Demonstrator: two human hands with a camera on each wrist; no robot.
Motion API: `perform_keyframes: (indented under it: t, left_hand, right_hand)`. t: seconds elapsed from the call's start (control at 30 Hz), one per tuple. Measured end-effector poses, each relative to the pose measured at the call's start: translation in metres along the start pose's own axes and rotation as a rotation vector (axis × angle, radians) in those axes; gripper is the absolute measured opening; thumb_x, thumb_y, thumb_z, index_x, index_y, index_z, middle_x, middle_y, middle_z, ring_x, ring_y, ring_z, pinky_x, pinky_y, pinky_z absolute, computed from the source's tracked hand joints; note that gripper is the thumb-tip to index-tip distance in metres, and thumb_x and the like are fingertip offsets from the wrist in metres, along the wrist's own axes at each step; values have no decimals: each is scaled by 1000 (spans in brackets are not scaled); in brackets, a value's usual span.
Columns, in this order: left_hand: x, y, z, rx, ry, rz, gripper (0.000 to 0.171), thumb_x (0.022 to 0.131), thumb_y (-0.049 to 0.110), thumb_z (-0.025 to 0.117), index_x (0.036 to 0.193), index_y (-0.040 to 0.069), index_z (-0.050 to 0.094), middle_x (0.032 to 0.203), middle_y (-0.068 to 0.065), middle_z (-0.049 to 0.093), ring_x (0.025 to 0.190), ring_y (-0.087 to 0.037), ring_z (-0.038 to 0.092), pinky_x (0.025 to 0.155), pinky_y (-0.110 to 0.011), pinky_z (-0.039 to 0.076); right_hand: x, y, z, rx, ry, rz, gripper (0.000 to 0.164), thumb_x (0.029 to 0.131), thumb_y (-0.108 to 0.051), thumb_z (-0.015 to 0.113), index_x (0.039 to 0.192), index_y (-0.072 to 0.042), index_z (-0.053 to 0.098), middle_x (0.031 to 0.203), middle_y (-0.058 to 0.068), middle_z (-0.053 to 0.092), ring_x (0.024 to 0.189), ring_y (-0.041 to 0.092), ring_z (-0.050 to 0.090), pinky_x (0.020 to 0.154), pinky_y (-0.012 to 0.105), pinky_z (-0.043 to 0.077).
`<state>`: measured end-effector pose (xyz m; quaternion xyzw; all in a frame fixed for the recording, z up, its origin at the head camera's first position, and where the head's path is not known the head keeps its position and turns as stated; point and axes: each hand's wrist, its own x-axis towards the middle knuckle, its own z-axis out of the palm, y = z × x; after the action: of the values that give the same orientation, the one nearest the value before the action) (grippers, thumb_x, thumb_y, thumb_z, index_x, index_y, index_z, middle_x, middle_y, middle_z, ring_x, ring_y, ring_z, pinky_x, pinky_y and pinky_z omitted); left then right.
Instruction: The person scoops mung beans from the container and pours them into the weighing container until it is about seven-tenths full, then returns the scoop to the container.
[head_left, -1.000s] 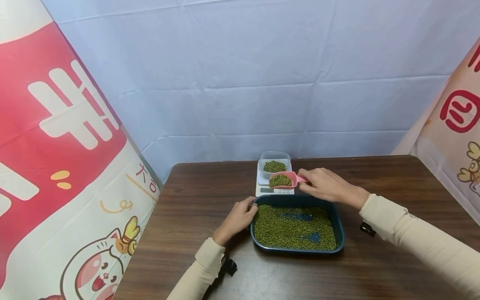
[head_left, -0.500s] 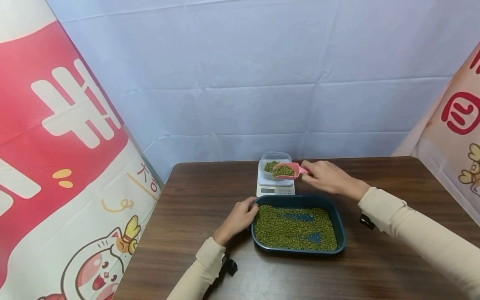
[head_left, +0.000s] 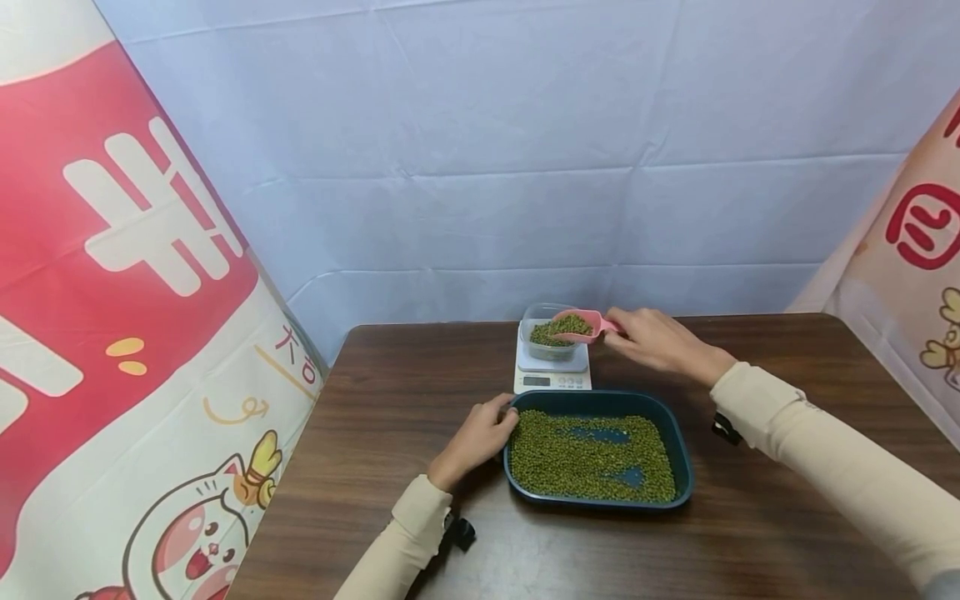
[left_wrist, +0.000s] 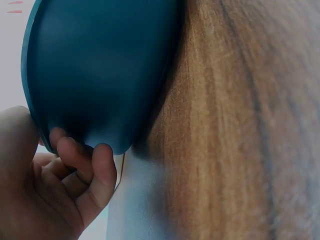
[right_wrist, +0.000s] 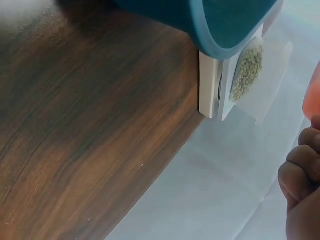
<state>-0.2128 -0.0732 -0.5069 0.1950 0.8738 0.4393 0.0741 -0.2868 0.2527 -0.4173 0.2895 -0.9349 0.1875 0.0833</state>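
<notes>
My right hand (head_left: 660, 340) grips the handle of a pink scoop (head_left: 595, 319) heaped with green mung beans (head_left: 572, 325). The scoop's lip is over a clear plastic container (head_left: 551, 354), which has more beans inside and stands on a white kitchen scale (head_left: 552, 382). Whether beans are falling is too small to tell. My left hand (head_left: 476, 433) holds the left back corner of a dark blue tray (head_left: 600, 402), fingers curled at its rim in the left wrist view. Mung beans (head_left: 570, 471) cover most of the tray's floor, with bare blue patches. The right wrist view shows curled fingers (right_wrist: 300, 175) below the scoop (right_wrist: 314, 97).
The brown wooden table (head_left: 405, 375) ends just behind the scale, at a pale cloth backdrop (head_left: 450, 167). Printed banners (head_left: 165, 333) hang to the left and right. The tray stands right in front of the scale.
My right hand has carried the loaded scoop up and away from me, from in front of the container to over it. The left hand and the tray have stayed in place.
</notes>
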Motion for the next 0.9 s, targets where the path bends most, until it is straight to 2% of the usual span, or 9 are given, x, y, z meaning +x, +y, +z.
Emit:
perform_keyframes:
  t: [0.2,0.43,0.63,0.9]
  left_hand:
    - [-1,1,0,-6,-5,0,34,104,26,39,135,19,53,67,0,64,43,-24,58,38,-33,52]
    - [-1,2,0,-17,-2,3,34,104,25,39,134,19,54,63,0,63,43,-24,59,38,-34,53]
    - [0,0,1,-10,-2,4,34,104,27,39,134,20,54,59,-2,62,41,-24,57,37,-34,52]
    - [0,0,0,-14,1,4,33,104,26,39,133,19,54,62,-1,63,41,-24,58,37,-32,52]
  right_hand:
    - [6,2,2,-9,31,9,9,95,-25,54,91,-16,55,60,-2,42,47,11,36,42,27,29]
    - [11,5,2,-14,-4,32,15,97,-28,51,92,-14,53,60,0,41,46,11,33,42,26,28]
    - [13,10,4,-20,2,39,14,97,-26,53,90,-14,53,59,0,40,46,12,32,42,27,27]
    - [15,15,6,-43,-13,38,17,98,-30,51,90,-14,53,59,0,39,47,12,33,42,27,28]
